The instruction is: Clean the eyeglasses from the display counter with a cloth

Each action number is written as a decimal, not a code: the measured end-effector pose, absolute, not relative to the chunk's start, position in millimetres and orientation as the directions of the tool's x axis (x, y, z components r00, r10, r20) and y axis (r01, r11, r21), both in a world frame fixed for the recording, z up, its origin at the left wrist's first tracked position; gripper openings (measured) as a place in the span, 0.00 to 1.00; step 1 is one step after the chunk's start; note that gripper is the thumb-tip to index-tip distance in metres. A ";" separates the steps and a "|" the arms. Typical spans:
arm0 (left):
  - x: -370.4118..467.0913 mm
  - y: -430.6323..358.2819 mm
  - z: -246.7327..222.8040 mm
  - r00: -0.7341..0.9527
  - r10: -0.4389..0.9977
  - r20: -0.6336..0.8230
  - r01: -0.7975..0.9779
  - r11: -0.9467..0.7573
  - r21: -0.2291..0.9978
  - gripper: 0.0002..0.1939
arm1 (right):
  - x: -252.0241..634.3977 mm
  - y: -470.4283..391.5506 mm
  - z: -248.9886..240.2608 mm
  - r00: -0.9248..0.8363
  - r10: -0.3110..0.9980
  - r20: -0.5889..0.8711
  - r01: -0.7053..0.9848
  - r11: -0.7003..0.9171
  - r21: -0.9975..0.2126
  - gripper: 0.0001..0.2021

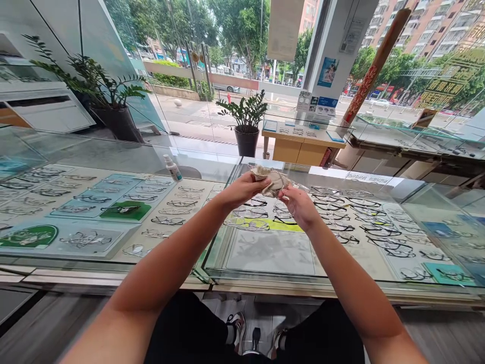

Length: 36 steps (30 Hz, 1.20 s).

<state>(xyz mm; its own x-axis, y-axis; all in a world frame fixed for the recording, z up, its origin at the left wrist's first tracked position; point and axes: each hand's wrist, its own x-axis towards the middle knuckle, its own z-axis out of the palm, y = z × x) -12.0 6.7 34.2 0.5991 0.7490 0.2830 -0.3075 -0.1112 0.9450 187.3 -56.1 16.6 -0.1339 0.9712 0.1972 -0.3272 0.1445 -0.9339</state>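
Observation:
Both my arms reach forward over the glass display counter. My left hand is closed on a crumpled beige cloth, which is folded about part of a pair of thin-framed eyeglasses. With bent fingers, my right hand pinches the eyeglasses at the cloth's right edge. A thin temple seems to hang by the right palm. Much of the frame is hidden by the cloth and fingers. Left of my hands, a white spray bottle stands on the glass.
Rows of eyeglasses lie under the counter glass on both sides, some on a green pad. Beyond the counter are a potted plant, a wooden display cabinet and large windows. My shoes show below.

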 end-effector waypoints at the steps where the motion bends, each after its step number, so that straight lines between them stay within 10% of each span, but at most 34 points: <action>1: -13.0 6.4 35.0 0.622 0.726 0.292 -0.303 -0.120 0.945 0.23 | 187.9 -56.1 17.0 -0.133 0.972 0.195 -0.327 0.143 -0.934 0.13; 27: -14.3 24.5 40.8 -0.061 0.828 0.557 -0.228 -0.555 0.800 0.32 | 192.2 -59.2 24.1 -0.079 0.958 0.275 -0.393 0.223 -0.892 0.17; 32: -31.8 25.9 42.2 -0.066 0.670 0.740 0.057 -0.738 0.673 0.16 | 200.3 -54.7 25.5 -0.066 0.958 0.280 -0.447 0.222 -0.866 0.17; 36: -29.1 7.7 43.8 0.148 0.429 0.891 0.389 -0.854 0.347 0.16 | 205.4 -52.8 25.9 -0.082 0.952 0.293 -0.430 0.232 -0.872 0.17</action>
